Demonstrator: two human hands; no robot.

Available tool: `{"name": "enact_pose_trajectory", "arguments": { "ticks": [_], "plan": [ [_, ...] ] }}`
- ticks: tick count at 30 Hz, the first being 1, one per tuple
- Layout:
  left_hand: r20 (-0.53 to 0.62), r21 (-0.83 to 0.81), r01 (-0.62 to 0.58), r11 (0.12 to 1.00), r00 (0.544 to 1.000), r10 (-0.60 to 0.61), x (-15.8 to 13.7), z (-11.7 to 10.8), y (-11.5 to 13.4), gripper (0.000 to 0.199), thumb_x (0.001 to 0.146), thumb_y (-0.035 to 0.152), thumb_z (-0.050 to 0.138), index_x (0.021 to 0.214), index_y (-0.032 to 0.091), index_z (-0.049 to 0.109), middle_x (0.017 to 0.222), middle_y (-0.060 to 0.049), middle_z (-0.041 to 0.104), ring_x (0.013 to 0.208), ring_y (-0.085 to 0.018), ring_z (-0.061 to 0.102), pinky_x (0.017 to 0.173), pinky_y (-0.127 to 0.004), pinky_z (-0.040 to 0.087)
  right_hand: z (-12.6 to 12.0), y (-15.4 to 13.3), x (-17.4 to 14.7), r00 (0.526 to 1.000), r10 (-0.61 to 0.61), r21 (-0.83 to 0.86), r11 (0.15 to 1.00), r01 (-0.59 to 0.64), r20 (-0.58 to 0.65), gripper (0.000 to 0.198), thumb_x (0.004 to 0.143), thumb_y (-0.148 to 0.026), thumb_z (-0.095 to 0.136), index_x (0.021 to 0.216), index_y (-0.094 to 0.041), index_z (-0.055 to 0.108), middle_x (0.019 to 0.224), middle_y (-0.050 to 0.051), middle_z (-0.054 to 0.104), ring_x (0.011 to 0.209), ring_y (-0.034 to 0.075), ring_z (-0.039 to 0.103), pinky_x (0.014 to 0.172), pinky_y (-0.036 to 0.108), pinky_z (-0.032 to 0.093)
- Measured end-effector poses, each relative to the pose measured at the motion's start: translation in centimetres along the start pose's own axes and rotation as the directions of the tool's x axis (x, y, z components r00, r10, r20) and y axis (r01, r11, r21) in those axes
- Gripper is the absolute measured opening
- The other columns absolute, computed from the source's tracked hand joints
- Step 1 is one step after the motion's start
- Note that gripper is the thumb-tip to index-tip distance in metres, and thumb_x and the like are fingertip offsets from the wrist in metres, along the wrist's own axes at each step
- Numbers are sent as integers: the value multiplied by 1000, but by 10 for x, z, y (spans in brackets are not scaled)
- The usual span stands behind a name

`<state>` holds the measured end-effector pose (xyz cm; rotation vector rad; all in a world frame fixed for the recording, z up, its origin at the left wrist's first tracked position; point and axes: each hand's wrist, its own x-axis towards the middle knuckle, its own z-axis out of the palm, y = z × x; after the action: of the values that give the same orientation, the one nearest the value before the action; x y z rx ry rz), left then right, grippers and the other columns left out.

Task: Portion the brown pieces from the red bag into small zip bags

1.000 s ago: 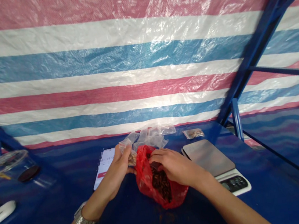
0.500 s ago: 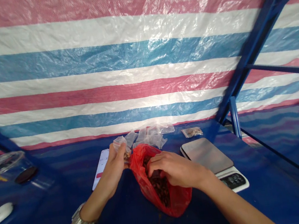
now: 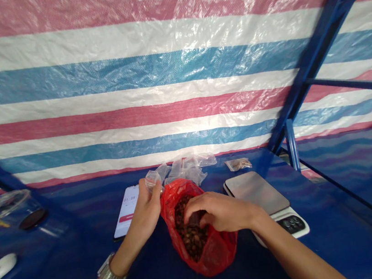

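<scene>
Our right hand [image 3: 215, 211] is down inside the red bag [image 3: 220, 259], fingers half-curled with the thumb apart, and the dark brown pieces [image 3: 194, 241] lie right beneath and in front of it! Whether we grip any, we can't tell. Across the way, our left hand [image 3: 148, 211] pinches a small clear bag [image 3: 152, 179], just beside the red bag's rim.

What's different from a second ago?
The red bag is open wider, its near edge closer to the person, so more brown bits show. The right hand has come nearer too, its fingers still in the red bag. The left hand still pinches a clear bag. The scale and phone stayed put.
</scene>
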<state>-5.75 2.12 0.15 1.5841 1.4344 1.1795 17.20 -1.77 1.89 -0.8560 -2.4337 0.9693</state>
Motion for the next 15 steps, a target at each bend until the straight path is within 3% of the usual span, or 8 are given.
{"name": "enact_pose_trajectory", "arguments": {
  "ticks": [2, 6, 10, 12, 15],
  "plan": [
    [14, 99, -64, 993, 998, 62, -2, -1, 3, 33, 99, 57, 51, 100, 24, 53, 87, -2, 66, 87, -27, 67, 84, -41, 53, -2, 3, -1, 999, 43, 115, 992, -41, -14, 48, 81, 8, 56, 113, -22, 75, 108, 3, 78, 97, 16, 74, 84, 24, 57],
    [-9, 245, -292, 924, 953, 303, -5, -4, 7, 29, 100, 44, 52, 118, 22, 59, 114, -9, 67, 112, -30, 62, 102, -47, 48, -10, 8, -5, 996, 63, 272, 961, -44, -61, 35, 89, -1, 58, 115, -20, 73, 105, 3, 79, 95, 16, 74, 86, 28, 59],
    [112, 195, -418, 888, 908, 403, -10, -5, 10, 28, 100, 33, 53, 126, 22, 59, 122, -10, 68, 114, -27, 65, 103, -42, 50, -23, 5, -10, 982, 67, 325, 946, -6, -176, 24, 95, -12, 62, 116, -20, 71, 109, 4, 77, 100, 17, 73, 92, 32, 58],
    [194, 190, -460, 867, 884, 426, -13, -4, 10, 30, 99, 28, 54, 129, 22, 59, 125, -11, 69, 116, -27, 66, 104, -42, 51, -27, 1, -11, 958, 44, 328, 943, 53, -282, 22, 97, -18, 65, 119, -22, 70, 115, 5, 75, 106, 18, 72, 98, 35, 57],
    [283, 218, -524, 823, 841, 461, -18, -2, 7, 40, 98, 23, 56, 138, 23, 55, 135, -13, 66, 124, -29, 64, 108, -46, 50, -26, -5, -7, 882, 4, 257, 957, 133, -472, 26, 98, -23, 68, 124, -25, 68, 119, 5, 73, 110, 18, 71, 102, 36, 56]
  ]
}}
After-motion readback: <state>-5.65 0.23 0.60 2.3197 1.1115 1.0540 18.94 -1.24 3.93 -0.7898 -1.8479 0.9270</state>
